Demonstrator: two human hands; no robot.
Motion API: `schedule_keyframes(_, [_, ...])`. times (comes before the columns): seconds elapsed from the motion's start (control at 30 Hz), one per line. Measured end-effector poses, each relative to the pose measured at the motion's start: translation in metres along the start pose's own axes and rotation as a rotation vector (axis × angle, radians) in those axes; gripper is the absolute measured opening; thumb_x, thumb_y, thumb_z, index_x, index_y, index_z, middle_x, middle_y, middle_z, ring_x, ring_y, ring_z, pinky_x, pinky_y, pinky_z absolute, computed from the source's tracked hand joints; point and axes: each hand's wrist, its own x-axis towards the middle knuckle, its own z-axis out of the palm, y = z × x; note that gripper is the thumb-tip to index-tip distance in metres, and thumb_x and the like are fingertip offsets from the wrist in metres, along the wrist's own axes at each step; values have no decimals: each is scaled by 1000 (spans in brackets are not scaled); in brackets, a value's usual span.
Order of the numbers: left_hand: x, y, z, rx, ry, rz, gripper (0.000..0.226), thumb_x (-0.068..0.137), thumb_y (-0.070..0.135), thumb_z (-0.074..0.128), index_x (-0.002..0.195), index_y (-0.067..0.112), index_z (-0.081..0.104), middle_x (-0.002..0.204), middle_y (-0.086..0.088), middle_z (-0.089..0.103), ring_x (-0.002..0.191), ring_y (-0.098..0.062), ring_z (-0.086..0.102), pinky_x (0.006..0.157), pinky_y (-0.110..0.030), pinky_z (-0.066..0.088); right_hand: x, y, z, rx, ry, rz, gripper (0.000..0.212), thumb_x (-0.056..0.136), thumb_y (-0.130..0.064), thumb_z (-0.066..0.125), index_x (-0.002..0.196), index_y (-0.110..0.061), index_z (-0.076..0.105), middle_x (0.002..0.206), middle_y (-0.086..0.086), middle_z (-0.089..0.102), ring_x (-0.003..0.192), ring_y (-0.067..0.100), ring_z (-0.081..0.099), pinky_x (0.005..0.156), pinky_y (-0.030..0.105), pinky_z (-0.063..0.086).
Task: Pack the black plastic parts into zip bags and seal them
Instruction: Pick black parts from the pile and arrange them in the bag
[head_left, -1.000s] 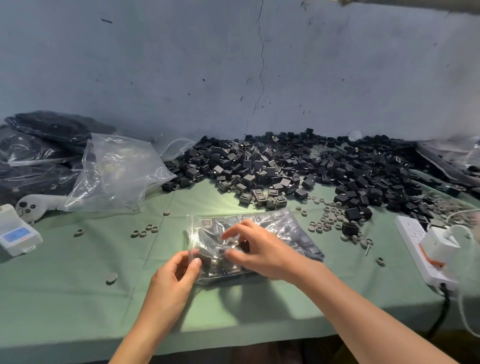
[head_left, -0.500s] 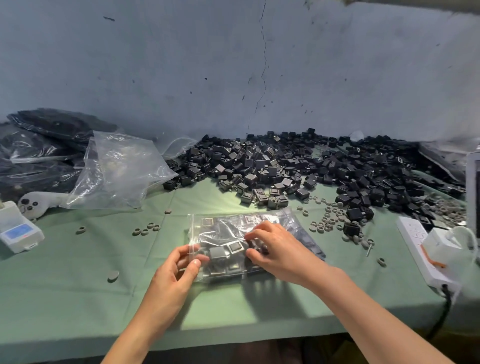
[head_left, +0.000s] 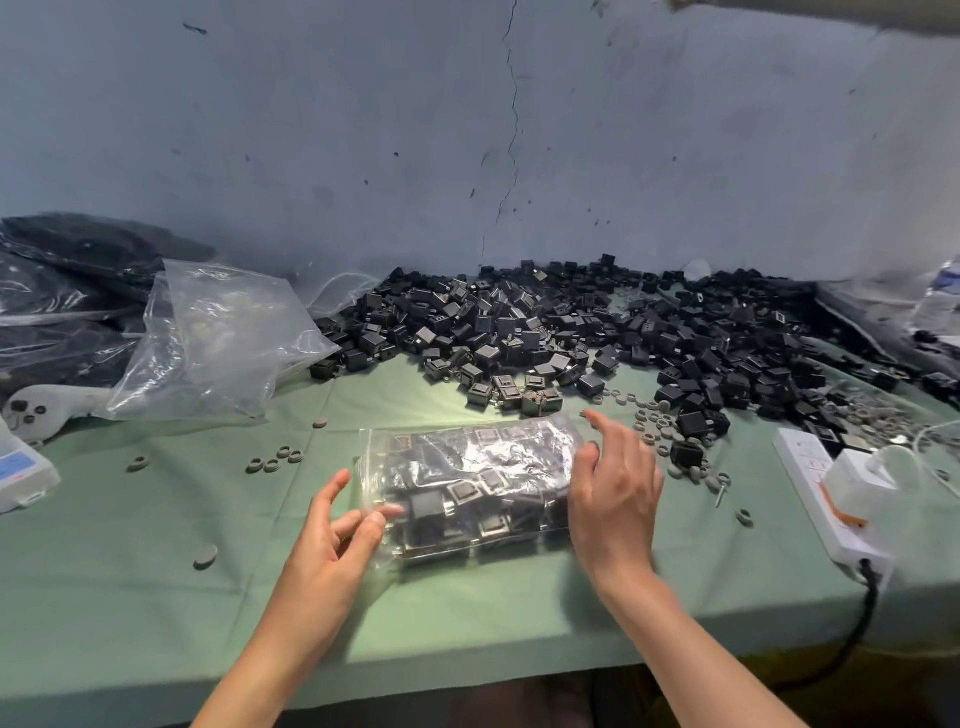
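Left grip (head_left: 337, 530), fingers loosely spread, touches the left end of the filled zip bag (head_left: 467, 483), centre frame on the table (head_left: 156, 571); right grip (head_left: 613, 493), relaxed and holding nothing, rests against its right end.

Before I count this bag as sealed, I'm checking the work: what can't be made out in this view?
Head view only:
1. Zip bag seal: glare and blurred fingers of the left hand partly cover it; closed or not, unclear.
2. Right hand: motion blur; contact with the bag unclear.
3. Black parts inside: glare hides the count.
4. White device at left: cut off by the frame edge.
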Motion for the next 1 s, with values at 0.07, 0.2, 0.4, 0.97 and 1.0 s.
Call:
schedule_keyframes(0.07, [0, 3, 2, 4, -29, -7, 65, 97, 32, 54, 151, 37, 18, 108, 21, 73, 104, 13, 61, 87, -16, 39, -9, 9, 3, -83, -74, -26, 47, 100, -33, 28, 140, -19, 49, 136, -3, 55, 128, 14, 45, 112, 40, 33])
schedule_keyframes(0.2, [4, 7, 4, 4, -36, -13, 68, 97, 28, 57, 152, 43, 19, 106, 16, 75, 104, 9, 64, 91, -16, 41, -13, 12, 7, -184, -167, -104, 52, 101, -39, 23, 142, -19, 49, 142, -1, 52, 136, 18, 42, 120, 44, 26])
schedule_keyframes(0.4, [8, 7, 16, 199, 15, 154, 54, 96, 25, 61, 136, 58, 44, 102, 26, 73, 109, 16, 57, 83, -4, 40, -16, 8, 10, -275, -347, -249, 55, 100, -44, 22, 141, -25, 53, 147, -1, 50, 141, 19, 38, 123, 42, 18])
schedule_keyframes(0.97, [7, 1, 16, 156, -93, 209, 32, 97, 32, 60, 127, 42, 60, 111, 20, 72, 110, 0, 64, 90, -13, 47, -16, 10, 8, -253, -409, -235, 51, 104, -44, 24, 142, -26, 53, 151, -1, 47, 143, 19, 33, 123, 41, 18])
schedule_keyframes(1.0, [8, 1, 16, 88, -42, 195, 29, 98, 32, 58, 126, 41, 61, 112, 18, 72, 109, 2, 64, 85, -8, 46, -16, 10, 7, -250, -405, -242, 54, 102, -45, 21, 142, -25, 52, 151, -1, 46, 143, 19, 33, 123, 41, 17])
